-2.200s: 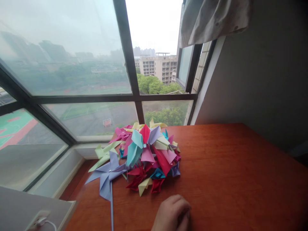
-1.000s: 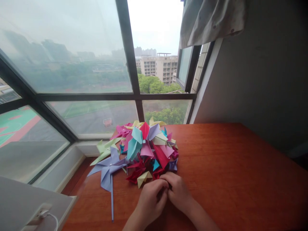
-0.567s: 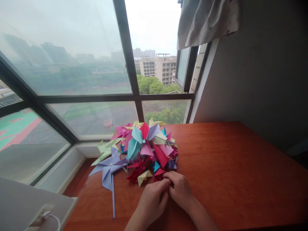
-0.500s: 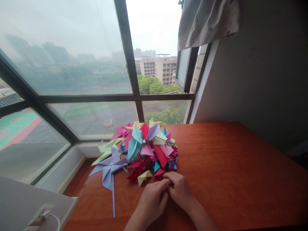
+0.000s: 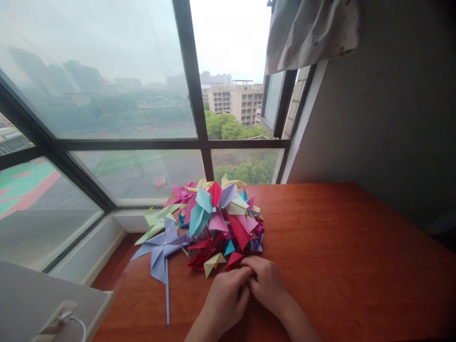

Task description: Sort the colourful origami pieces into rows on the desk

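My left hand (image 5: 228, 294) and my right hand (image 5: 267, 285) meet at the front of a heap of folded paper, with their fingers curled and pinched together. A small red folded paper (image 5: 235, 260) pokes out beyond my fingertips, which seem to hold it. Most of the grip is hidden behind my knuckles. Just left of it lies a pale yellow folded paper (image 5: 214, 264). Behind my hands is the heap of paper pinwheels (image 5: 218, 219) and small folded pieces in pink, red, turquoise and purple. A lavender pinwheel (image 5: 164, 247) on a stick lies left of the heap.
The brown wooden table (image 5: 320, 251) stretches away to the right. Dark-framed windows (image 5: 201, 144) stand behind it, and a curtain (image 5: 313, 35) hangs at the upper right. At the lower left, a plug with a white cable sits in a wall socket (image 5: 62, 316).
The red folded paper by my fingertips has tilted slightly. My hands stay almost where they were, and the heap is unchanged. The view has shifted very slightly.
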The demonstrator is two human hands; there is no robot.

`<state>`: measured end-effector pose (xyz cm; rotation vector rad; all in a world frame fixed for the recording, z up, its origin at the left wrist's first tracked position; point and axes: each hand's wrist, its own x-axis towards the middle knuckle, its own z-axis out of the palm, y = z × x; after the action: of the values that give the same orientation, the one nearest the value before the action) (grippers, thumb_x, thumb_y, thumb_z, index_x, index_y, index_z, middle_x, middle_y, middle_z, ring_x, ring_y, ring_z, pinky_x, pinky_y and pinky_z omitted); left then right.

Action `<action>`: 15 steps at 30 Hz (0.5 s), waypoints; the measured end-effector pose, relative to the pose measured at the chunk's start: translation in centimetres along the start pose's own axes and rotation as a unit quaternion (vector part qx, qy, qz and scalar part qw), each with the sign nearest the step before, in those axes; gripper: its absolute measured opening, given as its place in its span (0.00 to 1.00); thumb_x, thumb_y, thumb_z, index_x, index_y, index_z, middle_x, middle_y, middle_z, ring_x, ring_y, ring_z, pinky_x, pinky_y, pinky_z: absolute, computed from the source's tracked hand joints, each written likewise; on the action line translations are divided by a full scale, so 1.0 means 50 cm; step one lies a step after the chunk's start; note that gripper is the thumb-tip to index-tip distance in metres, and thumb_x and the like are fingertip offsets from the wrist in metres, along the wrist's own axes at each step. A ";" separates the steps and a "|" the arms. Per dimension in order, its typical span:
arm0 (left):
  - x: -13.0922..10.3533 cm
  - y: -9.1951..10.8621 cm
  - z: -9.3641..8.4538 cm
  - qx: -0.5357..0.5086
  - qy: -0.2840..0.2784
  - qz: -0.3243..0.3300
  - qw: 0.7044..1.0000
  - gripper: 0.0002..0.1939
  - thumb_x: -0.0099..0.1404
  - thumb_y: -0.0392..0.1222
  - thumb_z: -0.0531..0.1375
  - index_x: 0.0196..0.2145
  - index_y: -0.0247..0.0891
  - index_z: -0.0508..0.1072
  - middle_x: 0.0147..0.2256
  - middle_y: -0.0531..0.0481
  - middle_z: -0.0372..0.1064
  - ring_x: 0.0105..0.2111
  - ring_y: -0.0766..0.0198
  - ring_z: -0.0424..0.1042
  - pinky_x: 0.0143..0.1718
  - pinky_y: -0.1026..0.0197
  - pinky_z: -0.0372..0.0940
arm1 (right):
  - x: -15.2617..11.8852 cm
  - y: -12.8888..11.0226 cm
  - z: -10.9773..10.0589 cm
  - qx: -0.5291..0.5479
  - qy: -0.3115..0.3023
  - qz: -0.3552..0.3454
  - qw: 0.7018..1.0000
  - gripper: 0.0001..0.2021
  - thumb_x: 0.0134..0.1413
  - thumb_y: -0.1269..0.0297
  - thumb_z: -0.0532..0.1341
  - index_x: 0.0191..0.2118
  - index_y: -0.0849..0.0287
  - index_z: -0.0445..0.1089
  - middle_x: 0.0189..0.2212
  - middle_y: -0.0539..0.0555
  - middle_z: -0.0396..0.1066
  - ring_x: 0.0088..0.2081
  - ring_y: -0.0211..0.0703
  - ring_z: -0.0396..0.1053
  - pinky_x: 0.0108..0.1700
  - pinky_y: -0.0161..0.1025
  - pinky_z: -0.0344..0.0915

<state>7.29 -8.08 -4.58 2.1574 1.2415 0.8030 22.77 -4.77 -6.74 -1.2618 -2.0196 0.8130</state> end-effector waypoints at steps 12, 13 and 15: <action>0.003 -0.002 0.002 0.013 0.003 -0.004 1.000 0.17 0.60 0.27 0.53 0.43 0.41 0.72 0.36 0.47 0.76 0.35 0.58 0.75 0.35 0.63 0.64 | 0.001 0.002 0.000 0.005 0.011 0.010 1.000 0.14 0.49 0.75 0.56 0.38 0.57 0.76 0.36 0.54 0.77 0.39 0.45 0.73 0.42 0.38 0.64; 0.003 -0.002 0.002 0.014 0.003 -0.003 1.000 0.17 0.60 0.27 0.53 0.44 0.40 0.72 0.36 0.47 0.76 0.35 0.58 0.75 0.35 0.63 0.65 | 0.000 0.003 0.001 0.007 0.012 0.010 1.000 0.14 0.49 0.75 0.56 0.38 0.57 0.76 0.36 0.54 0.77 0.39 0.45 0.73 0.42 0.38 0.64; 0.003 -0.003 0.001 0.016 0.005 -0.002 1.000 0.17 0.60 0.27 0.53 0.43 0.40 0.72 0.36 0.47 0.76 0.35 0.58 0.75 0.34 0.63 0.65 | -0.001 0.003 0.002 0.009 0.012 0.009 1.000 0.14 0.48 0.75 0.56 0.38 0.57 0.76 0.36 0.54 0.77 0.39 0.45 0.73 0.42 0.38 0.64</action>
<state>7.33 -7.91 -4.68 2.1779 1.2725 0.7976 22.80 -4.77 -6.92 -1.2756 -1.9798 0.8200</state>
